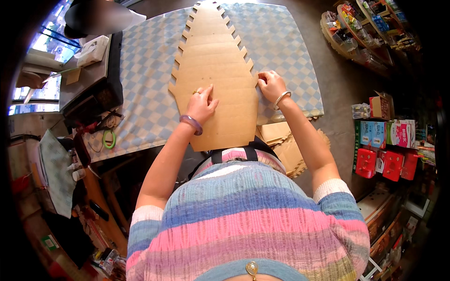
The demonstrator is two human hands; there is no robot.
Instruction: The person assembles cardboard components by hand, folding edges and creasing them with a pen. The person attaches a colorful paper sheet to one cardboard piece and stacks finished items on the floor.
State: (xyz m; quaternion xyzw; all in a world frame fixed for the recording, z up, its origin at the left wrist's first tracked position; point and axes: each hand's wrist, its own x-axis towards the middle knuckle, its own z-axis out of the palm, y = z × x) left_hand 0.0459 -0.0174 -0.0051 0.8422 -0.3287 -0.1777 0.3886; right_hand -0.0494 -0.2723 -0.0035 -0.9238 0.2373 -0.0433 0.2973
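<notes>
A long tan cardboard sheet [215, 70] with notched, tooth-like side edges lies on the table, its near end reaching the table's front by my waist. My left hand [204, 105] rests on its left-middle surface, index finger stretched out and thumb apart, holding nothing. A ring and a purple bangle are on that hand and wrist. At the sheet's right edge, my right hand [272, 86] has its fingers curled and pinched together on the last notched tab. A silver bangle circles the right wrist.
A blue-and-cream checked cloth [286, 42] covers the table. More notched cardboard pieces [293, 152] are below its front right. At left are a dark case [96, 89] and a green ring [108, 139]. Shelves of packaged goods [363, 30] stand at right. Another person [101, 18] is at far left.
</notes>
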